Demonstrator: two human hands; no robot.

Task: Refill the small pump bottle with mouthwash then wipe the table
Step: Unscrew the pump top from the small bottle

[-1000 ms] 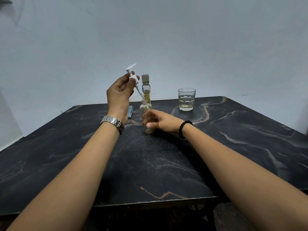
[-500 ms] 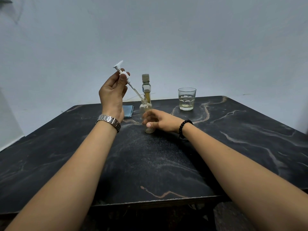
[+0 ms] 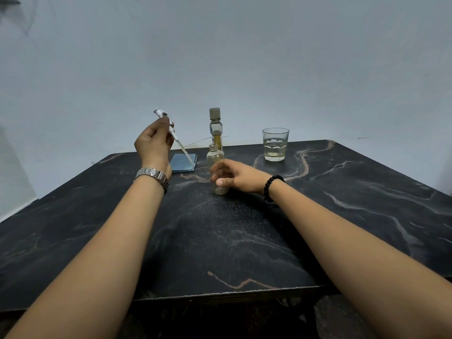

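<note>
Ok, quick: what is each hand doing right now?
Left hand: holds the white plastic pump head, lifted clear.
Right hand: grips the small clear open-necked bottle, upright on the table.

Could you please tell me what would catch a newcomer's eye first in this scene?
Most striking is the left hand, raised over the table's far left, pinching the white pump head with its tube angled down, clear of the bottle. At the centre, the right hand has its grip round the small open pump bottle standing on the dark marbled table.
</note>
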